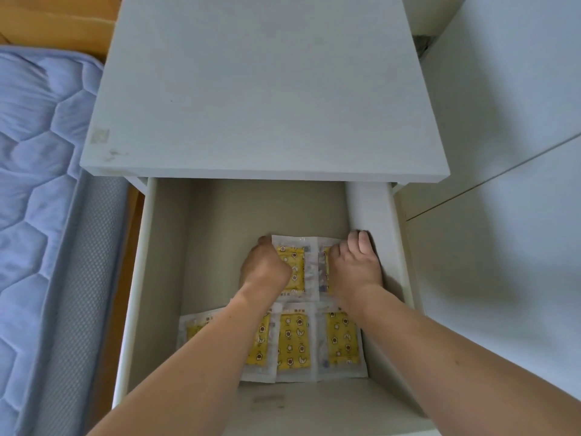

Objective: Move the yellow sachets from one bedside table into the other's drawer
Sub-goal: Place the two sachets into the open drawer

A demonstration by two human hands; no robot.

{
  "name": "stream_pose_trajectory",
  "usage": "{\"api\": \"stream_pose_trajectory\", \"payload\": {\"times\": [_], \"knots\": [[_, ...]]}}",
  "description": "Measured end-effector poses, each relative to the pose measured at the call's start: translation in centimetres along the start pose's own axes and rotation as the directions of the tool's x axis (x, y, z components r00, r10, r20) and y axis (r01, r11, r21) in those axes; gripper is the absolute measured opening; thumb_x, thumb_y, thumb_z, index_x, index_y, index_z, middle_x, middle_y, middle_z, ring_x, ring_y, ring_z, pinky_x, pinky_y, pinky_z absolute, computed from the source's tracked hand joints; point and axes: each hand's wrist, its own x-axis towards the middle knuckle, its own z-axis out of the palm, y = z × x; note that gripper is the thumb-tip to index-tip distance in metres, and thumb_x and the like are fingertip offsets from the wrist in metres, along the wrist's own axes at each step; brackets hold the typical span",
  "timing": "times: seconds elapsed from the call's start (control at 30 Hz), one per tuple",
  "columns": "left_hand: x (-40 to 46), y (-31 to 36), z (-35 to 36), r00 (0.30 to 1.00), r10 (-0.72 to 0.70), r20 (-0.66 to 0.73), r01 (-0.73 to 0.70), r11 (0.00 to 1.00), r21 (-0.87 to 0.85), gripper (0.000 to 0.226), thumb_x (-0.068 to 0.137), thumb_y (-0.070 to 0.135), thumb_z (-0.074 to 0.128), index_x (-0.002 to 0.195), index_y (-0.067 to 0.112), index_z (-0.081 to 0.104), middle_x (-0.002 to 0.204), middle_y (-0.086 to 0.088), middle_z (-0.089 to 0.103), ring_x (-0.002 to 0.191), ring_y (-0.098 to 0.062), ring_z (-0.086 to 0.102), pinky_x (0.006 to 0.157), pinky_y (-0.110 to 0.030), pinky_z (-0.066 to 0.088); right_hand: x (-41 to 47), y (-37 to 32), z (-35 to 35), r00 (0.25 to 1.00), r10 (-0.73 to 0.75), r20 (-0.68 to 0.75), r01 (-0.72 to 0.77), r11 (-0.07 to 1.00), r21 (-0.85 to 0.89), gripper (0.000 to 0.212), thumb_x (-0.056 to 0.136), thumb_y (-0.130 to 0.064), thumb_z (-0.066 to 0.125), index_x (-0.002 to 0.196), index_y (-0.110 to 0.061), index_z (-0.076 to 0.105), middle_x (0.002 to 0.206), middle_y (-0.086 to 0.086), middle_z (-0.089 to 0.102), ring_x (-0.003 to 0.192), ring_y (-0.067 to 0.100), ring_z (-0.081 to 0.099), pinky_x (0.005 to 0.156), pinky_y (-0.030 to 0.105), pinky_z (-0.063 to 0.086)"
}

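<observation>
Sachets, yellow with a star and moon print and clear sealed borders, lie flat on the floor of the open drawer [163,247] under both of my hands. My left hand [264,269] rests on the left far-row sachet [297,265], fingers curled down over its left edge, gripping it. My right hand [355,265] lies on the right far-row sachet [323,269], with the fingertips [364,242] reaching past its far edge to just beside the drawer's right wall; I cannot tell whether these fingers pinch the sachet or only press on it. The two far-row sachets sit side by side, touching or slightly overlapping at their inner edges.

Nearer to me, a second row of sachets lies across the drawer floor. My left forearm crosses over the leftmost sachet [191,325] and part of the next one [262,341]. The middle near-row sachet [295,341] and the right near-row sachet [341,338] are fully visible between my forearms, their edges overlapping.

The drawer is pulled out from under the white top of the bench [267,89]. A bed with a blue quilted mattress [37,184] stands just beside the bench on its left. White cabinet panels [503,152] stand on its right.
</observation>
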Motion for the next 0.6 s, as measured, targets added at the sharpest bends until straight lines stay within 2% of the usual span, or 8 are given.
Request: {"api": "stream_pose_trajectory", "payload": {"times": [0.1,0.17,0.27,0.4,0.47,0.53,0.6], "knots": [[-0.4,0.3,0.3,1.000,-0.008,-0.023,0.009,1.000,0.008,0.047,0.082,0.003,0.055,0.127,0.010,0.043,0.115,-0.011,0.061,0.099,-0.032,0.063,0.072,-0.035,0.051,-0.3,0.1,-0.3,1.000,-0.011,0.010,0.011,1.000,0.011,0.063,0.098,-0.032,0.036,0.150,-0.001,0.019,0.154,0.018,0.028,0.144,0.040,0.013,0.119,0.053,-0.005],[-0.9,0.6,0.4,0.999,0.008,-0.036,-0.006,0.998,0.063,0.053,0.082,0.004,0.057,0.132,0.007,0.040,0.124,-0.014,0.053,0.108,-0.034,0.058,0.082,-0.037,0.051,-0.5,0.3,-0.5,1.000,-0.010,0.014,0.009,1.000,0.027,0.063,0.097,-0.030,0.037,0.151,-0.002,0.019,0.154,0.018,0.027,0.145,0.040,0.013,0.119,0.053,-0.006],[-2.3,1.1,-0.3,0.997,0.063,-0.050,-0.052,0.979,0.199,0.053,0.083,0.010,0.057,0.132,0.004,0.039,0.129,-0.017,0.046,0.115,-0.034,0.050,0.092,-0.038,0.047,-1.7,1.2,-2.0,1.000,-0.009,-0.013,0.010,0.993,0.121,0.064,0.094,-0.024,0.042,0.149,-0.001,0.021,0.154,0.020,0.024,0.145,0.040,0.012,0.120,0.051,-0.004],[-6.2,3.1,-4.1,0.987,0.163,-0.012,-0.140,0.883,0.448,0.045,0.092,0.022,0.050,0.134,0.008,0.042,0.130,-0.012,0.046,0.119,-0.029,0.047,0.091,-0.039,0.048,-5.1,3.2,-5.8,0.996,-0.045,-0.076,0.067,0.947,0.314,0.061,0.087,-0.019,0.056,0.143,-0.007,0.034,0.145,0.013,0.037,0.140,0.034,0.025,0.121,0.049,0.009],[-9.1,4.6,-6.9,0.955,0.296,-0.003,-0.244,0.794,0.556,0.040,0.094,0.020,0.047,0.133,0.010,0.042,0.129,-0.009,0.047,0.116,-0.026,0.048,0.089,-0.036,0.049,-7.6,4.7,-8.6,0.991,-0.048,-0.122,0.097,0.890,0.444,0.053,0.088,-0.016,0.056,0.139,-0.011,0.040,0.141,0.009,0.044,0.136,0.029,0.032,0.118,0.044,0.020],[-12.5,6.3,-10.5,0.910,0.416,0.001,-0.336,0.733,0.591,0.035,0.095,0.016,0.044,0.130,0.012,0.043,0.128,-0.005,0.048,0.114,-0.022,0.048,0.090,-0.032,0.046,-11.3,6.6,-12.5,0.993,-0.010,-0.113,0.079,0.773,0.630,0.050,0.091,-0.011,0.054,0.139,-0.010,0.041,0.141,0.007,0.046,0.134,0.025,0.037,0.113,0.039,0.031],[-16.5,8.4,-14.6,0.862,0.507,0.012,-0.417,0.695,0.586,0.037,0.097,0.016,0.042,0.133,0.013,0.040,0.133,-0.003,0.046,0.121,-0.021,0.045,0.100,-0.031,0.041,-15.9,8.9,-17.1,0.997,0.025,-0.077,0.042,0.650,0.758,0.053,0.092,-0.010,0.053,0.143,-0.009,0.038,0.141,0.008,0.047,0.131,0.025,0.040,0.108,0.036,0.036]]}}
